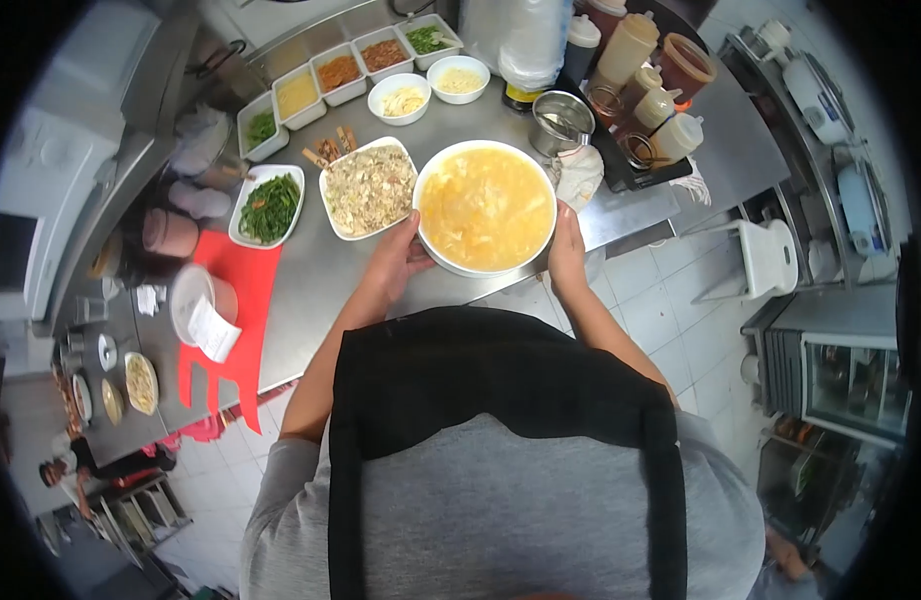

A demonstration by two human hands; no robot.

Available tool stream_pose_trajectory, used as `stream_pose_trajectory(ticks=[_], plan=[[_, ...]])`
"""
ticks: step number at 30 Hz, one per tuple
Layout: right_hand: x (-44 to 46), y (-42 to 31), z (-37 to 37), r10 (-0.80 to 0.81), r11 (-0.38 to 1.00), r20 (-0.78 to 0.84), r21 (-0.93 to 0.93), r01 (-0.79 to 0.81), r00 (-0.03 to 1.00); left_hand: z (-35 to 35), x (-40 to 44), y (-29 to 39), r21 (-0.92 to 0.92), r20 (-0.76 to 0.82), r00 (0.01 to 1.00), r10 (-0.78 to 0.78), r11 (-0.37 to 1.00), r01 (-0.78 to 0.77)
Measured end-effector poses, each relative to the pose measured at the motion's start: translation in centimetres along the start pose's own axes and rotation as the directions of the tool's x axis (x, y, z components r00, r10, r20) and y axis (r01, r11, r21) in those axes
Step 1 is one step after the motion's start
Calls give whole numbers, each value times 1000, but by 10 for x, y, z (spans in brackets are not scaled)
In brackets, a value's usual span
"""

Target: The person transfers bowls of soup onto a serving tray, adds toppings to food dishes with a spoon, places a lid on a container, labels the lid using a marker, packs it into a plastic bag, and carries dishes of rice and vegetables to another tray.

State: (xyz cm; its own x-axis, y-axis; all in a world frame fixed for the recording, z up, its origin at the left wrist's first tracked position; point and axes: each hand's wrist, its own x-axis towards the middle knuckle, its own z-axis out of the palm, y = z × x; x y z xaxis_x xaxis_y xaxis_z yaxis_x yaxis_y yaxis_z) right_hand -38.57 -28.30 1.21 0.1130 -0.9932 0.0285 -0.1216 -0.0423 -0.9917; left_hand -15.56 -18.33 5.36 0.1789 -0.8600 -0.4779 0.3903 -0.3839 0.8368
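A large white bowl of yellow egg soup (486, 208) is held between my two hands at the front edge of the steel counter. My left hand (392, 258) grips its left rim, thumb on the edge. On the opposite side, my right hand (568, 252) grasps the right rim. Just left of the soup sits a square white bowl of fried rice (370, 188), close to my left thumb. Further left lies a white dish of cooked green vegetables (268, 206). Behind the fried rice, some skewers (330, 148) are partly hidden.
White tubs of toppings (338, 72) line the counter's back, with two small bowls (400, 98) before them. Sauce bottles (635, 50) and a metal pot (562, 122) stand right. A red mat (242, 290) hangs over the left edge. Another person (75, 465) is far left.
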Motion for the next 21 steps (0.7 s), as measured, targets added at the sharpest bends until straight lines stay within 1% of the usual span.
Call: stream_pose_trajectory(ticks=[3, 4, 7, 14, 16, 19, 21], plan=[[8, -30, 6, 211, 949, 32, 231, -213, 977, 3, -2, 4, -7, 30, 999, -26, 1000, 26], [14, -29, 6, 274, 938, 58, 205, -280, 960, 4, -3, 7, -3, 50, 998, -43, 999, 43], [17, -29, 6, 365, 911, 45, 190, -366, 930, 0, -3, 12, -8, 116, 992, -58, 998, 60], [3, -20, 4, 334, 896, -43, 323, -304, 941, -5, 2, 15, 30, 221, 972, -79, 997, 74], [-4, -19, -1, 325, 893, -70, 351, -282, 943, -3, 5, 16, 70, 235, 966, -105, 993, 91], [-14, -20, -15, 350, 891, -131, 354, -286, 928, 6, 6, 14, 98, 257, 960, -112, 991, 90], [-26, -30, -32, 355, 889, -139, 357, -287, 925, 20, 3, 15, 105, 288, 950, -118, 990, 92]])
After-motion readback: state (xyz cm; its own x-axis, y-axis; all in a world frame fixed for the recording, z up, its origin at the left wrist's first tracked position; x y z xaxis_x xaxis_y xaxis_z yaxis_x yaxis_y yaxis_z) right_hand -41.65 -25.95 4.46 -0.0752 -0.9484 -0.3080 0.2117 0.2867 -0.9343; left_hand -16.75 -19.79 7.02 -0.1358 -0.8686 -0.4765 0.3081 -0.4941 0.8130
